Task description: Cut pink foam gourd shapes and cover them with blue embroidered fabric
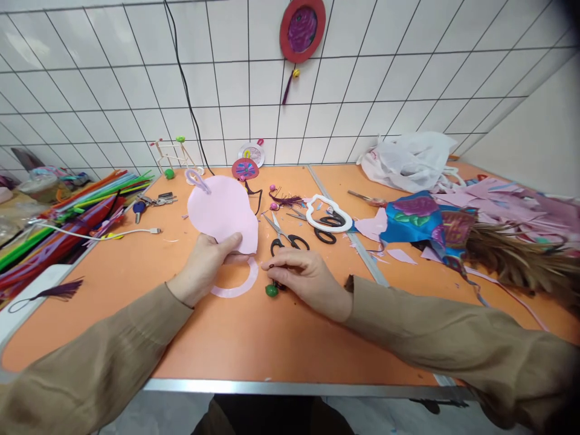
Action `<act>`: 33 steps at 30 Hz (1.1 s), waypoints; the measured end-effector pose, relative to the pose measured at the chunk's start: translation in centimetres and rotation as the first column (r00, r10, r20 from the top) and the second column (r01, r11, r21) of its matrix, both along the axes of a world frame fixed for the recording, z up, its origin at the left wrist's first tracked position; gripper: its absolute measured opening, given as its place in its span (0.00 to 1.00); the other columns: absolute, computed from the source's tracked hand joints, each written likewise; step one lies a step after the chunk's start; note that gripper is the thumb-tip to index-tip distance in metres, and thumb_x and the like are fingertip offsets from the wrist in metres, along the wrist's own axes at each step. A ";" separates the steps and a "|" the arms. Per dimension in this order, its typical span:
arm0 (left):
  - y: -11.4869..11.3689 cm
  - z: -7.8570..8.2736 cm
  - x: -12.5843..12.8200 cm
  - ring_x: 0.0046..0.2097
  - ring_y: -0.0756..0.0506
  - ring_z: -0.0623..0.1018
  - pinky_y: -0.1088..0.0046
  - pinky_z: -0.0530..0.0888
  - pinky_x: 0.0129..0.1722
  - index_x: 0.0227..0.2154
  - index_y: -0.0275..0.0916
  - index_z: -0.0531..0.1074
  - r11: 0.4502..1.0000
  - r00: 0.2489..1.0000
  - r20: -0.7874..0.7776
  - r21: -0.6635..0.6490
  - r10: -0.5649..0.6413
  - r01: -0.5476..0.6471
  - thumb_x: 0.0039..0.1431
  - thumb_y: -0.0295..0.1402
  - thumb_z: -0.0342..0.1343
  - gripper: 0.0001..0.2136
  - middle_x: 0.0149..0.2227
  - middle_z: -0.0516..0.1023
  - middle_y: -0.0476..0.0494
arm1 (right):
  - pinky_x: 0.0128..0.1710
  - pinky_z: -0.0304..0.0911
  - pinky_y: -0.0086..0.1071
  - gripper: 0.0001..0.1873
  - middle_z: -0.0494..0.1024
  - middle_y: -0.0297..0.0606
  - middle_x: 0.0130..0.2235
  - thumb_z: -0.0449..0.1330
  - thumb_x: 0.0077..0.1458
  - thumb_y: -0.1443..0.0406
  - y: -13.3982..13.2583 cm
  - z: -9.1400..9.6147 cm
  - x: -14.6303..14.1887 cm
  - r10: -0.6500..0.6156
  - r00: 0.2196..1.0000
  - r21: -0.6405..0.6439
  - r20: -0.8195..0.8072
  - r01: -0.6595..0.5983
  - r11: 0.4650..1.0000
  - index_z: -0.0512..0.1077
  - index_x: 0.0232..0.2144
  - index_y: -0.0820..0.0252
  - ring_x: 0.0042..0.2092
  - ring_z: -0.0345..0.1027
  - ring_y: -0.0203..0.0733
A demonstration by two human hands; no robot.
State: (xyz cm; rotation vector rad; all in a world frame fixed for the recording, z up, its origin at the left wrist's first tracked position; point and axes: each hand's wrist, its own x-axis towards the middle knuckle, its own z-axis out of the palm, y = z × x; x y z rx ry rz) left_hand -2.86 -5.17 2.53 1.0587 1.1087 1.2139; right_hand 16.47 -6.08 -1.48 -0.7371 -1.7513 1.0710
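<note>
My left hand (202, 266) is closed on the lower edge of a pink gourd-shaped sheet (222, 205), thumb on top. A lilac loop (198, 180) sticks out at the sheet's far end. My right hand (308, 275) is pinched just right of the sheet. A green bell (271, 290) shows right below its fingertips, seemingly hanging from them; its cord is mostly hidden. Under the sheet's near end lies a pale pink ring (235, 291), partly covered by my left hand. Open black-handled scissors (283, 234) lie just beyond my right hand.
A white gourd-shaped frame (328, 212) lies over a second pair of scissors (333, 226). Blue floral fabric (414, 217), pink scraps (493, 199) and a white plastic bag (408, 160) crowd the right. Keys (156, 199), a white cable (113, 234) and a purple tassel (61, 289) lie left.
</note>
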 end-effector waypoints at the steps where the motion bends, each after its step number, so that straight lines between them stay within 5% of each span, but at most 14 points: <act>1: 0.0 0.0 -0.1 0.34 0.38 0.84 0.60 0.83 0.36 0.48 0.30 0.75 1.000 1.000 -0.014 0.001 -0.004 0.004 0.50 0.33 0.67 0.22 0.39 0.84 0.34 | 0.25 0.67 0.32 0.09 0.73 0.34 0.26 0.65 0.56 0.59 -0.1 -0.1 -0.2 0.013 1.000 -0.137 -0.028 -0.017 0.990 0.79 0.31 0.59 0.26 0.67 0.35; 3: 0.0 -0.1 -0.2 0.32 0.38 0.84 0.61 0.83 0.35 0.45 0.29 0.77 0.999 0.999 -0.036 -0.012 -0.041 0.040 0.49 0.36 0.68 0.21 0.34 0.85 0.34 | 0.21 0.62 0.28 0.12 0.72 0.32 0.24 0.68 0.51 0.57 -0.3 -0.1 -0.5 0.024 0.996 -0.330 -0.088 -0.052 0.943 0.78 0.30 0.61 0.23 0.64 0.32; 6: -0.1 -0.3 -0.3 0.30 0.38 0.84 0.64 0.83 0.34 0.35 0.29 0.80 0.993 0.991 -0.076 -0.038 -0.113 0.111 0.48 0.39 0.69 0.17 0.27 0.83 0.35 | 0.19 0.60 0.26 0.14 0.73 0.31 0.23 0.72 0.45 0.58 -0.3 0.0 -0.8 0.008 0.990 -0.458 -0.144 -0.074 0.886 0.75 0.29 0.61 0.22 0.64 0.31; 15: -0.4 -0.5 0.1 0.30 0.39 0.84 0.67 0.82 0.34 0.27 0.31 0.79 0.985 0.979 -0.117 -0.056 -0.168 0.162 0.48 0.39 0.68 0.14 0.27 0.83 0.34 | 0.21 0.64 0.27 0.16 0.75 0.32 0.23 0.72 0.45 0.57 0.3 -0.3 -0.9 -0.033 0.986 -0.456 -0.162 -0.045 0.889 0.73 0.28 0.60 0.22 0.67 0.32; 18: -0.2 -0.3 0.0 0.29 0.39 0.84 0.68 0.82 0.32 0.29 0.30 0.79 0.991 0.986 -0.107 -0.063 -0.128 0.122 0.47 0.37 0.69 0.13 0.26 0.83 0.35 | 0.23 0.66 0.29 0.11 0.77 0.34 0.26 0.68 0.53 0.58 0.1 -0.2 -0.6 -0.045 0.991 -0.297 -0.129 0.004 0.955 0.73 0.30 0.59 0.24 0.69 0.34; 21: -0.1 -0.3 0.0 0.28 0.40 0.84 0.70 0.82 0.30 0.32 0.29 0.78 0.993 0.995 -0.058 -0.088 -0.084 0.079 0.46 0.34 0.69 0.13 0.26 0.83 0.36 | 0.26 0.67 0.31 0.08 0.77 0.36 0.27 0.59 0.62 0.65 -0.2 0.1 -0.2 -0.042 0.997 0.168 0.069 0.030 0.985 0.73 0.29 0.58 0.26 0.70 0.35; 22: -0.1 -0.3 0.1 0.28 0.40 0.84 0.70 0.81 0.29 0.32 0.29 0.78 0.992 0.996 -0.034 -0.102 -0.079 0.076 0.46 0.34 0.69 0.13 0.26 0.83 0.36 | 0.27 0.67 0.31 0.09 0.77 0.37 0.28 0.57 0.63 0.67 -0.3 0.1 -0.1 -0.061 0.988 0.376 0.141 0.004 0.927 0.72 0.29 0.58 0.28 0.70 0.36; 24: -0.2 -0.3 0.2 0.28 0.41 0.84 0.71 0.81 0.29 0.31 0.29 0.77 0.988 0.996 0.020 -0.125 -0.085 0.087 0.46 0.33 0.68 0.12 0.27 0.83 0.36 | 0.30 0.67 0.32 0.11 0.78 0.38 0.29 0.54 0.64 0.70 -0.4 0.1 0.0 -0.118 0.965 0.685 0.234 -0.077 0.724 0.72 0.30 0.58 0.30 0.70 0.37; 26: -0.3 -0.3 0.3 0.28 0.42 0.83 0.71 0.81 0.30 0.30 0.29 0.77 0.985 0.993 0.073 -0.139 -0.096 0.105 0.47 0.33 0.68 0.12 0.28 0.84 0.35 | 0.29 0.66 0.30 0.11 0.77 0.37 0.28 0.52 0.65 0.73 -0.3 0.0 0.0 -0.154 0.955 0.802 0.255 -0.120 0.586 0.71 0.32 0.59 0.29 0.68 0.36; 30: -0.6 -0.2 0.6 0.27 0.43 0.83 0.71 0.81 0.30 0.31 0.29 0.77 0.981 0.988 0.131 -0.162 -0.087 0.108 0.46 0.33 0.68 0.12 0.30 0.84 0.36 | 0.31 0.68 0.29 0.10 0.78 0.39 0.31 0.52 0.65 0.75 -0.1 -0.4 -0.1 -0.223 0.946 0.853 0.233 -0.089 0.515 0.71 0.45 0.65 0.31 0.69 0.37; 33: -0.5 -0.4 0.7 0.26 0.45 0.81 0.72 0.81 0.30 0.31 0.29 0.77 0.986 0.987 0.150 -0.150 -0.050 0.073 0.45 0.31 0.68 0.11 0.29 0.83 0.38 | 0.30 0.67 0.30 0.10 0.78 0.41 0.31 0.52 0.66 0.74 0.0 -0.4 -0.1 -0.302 0.921 0.871 0.246 -0.073 0.486 0.73 0.43 0.66 0.31 0.68 0.37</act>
